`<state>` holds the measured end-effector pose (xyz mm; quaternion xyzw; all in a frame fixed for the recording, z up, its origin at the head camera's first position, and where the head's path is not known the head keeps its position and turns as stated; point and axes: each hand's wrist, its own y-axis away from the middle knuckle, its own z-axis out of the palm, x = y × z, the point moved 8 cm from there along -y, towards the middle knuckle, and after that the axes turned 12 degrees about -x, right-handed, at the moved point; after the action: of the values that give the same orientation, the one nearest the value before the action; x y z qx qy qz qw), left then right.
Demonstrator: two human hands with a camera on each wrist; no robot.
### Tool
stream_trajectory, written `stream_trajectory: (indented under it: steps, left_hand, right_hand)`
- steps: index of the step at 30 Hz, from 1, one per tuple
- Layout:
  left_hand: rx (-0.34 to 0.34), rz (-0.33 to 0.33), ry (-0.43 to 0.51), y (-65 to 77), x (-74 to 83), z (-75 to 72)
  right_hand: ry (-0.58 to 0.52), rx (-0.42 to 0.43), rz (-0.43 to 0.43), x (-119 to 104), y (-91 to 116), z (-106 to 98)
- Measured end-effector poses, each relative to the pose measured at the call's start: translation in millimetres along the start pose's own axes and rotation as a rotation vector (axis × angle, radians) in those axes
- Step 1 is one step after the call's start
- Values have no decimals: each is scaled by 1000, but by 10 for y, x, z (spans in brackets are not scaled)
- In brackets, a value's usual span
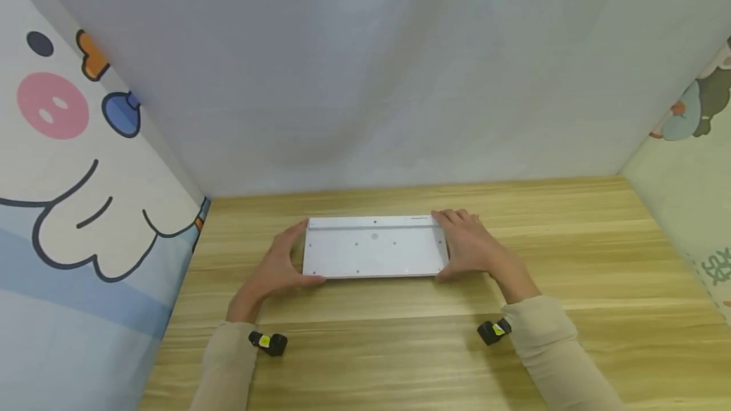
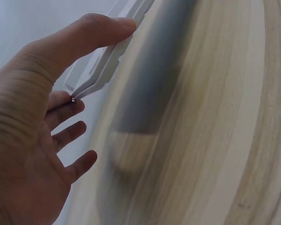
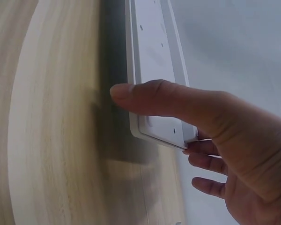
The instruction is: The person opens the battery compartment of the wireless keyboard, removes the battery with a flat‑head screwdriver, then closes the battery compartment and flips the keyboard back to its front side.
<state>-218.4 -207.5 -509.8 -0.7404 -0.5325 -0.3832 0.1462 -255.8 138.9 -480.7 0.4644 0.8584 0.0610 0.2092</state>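
A white keyboard [image 1: 374,255] is held with its underside up, small screws and a raised strip along the far edge showing. My left hand [image 1: 280,265] grips its left end, thumb at the near edge and fingers at the far corner. At the opposite end my right hand [image 1: 465,243] holds it the same way. The left wrist view shows the keyboard [image 2: 100,68] between thumb and forefinger, the other fingers spread apart. In the right wrist view a gap and a shadow separate the keyboard [image 3: 154,61] from the tabletop. Its keys face down, mostly hidden.
A wood-grain table [image 1: 365,347] lies beneath, backed by a plain pale curtain [image 1: 365,81]. Cartoon-printed panels stand at the left [image 1: 85,208] and right [image 1: 685,195]. Small black devices are strapped at the left wrist [image 1: 276,344] and right wrist [image 1: 490,333].
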Motion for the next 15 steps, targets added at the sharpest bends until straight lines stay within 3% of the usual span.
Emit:
stream_trajectory:
  steps: [8, 15]
  left_hand:
    - [-37, -78, -49, -46, -83, 99]
    - [-57, -131, -152, -59, -96, 148]
  right_hand:
    - [10, 2, 4, 17, -19, 66]
    - [13, -9, 16, 40, -27, 111]
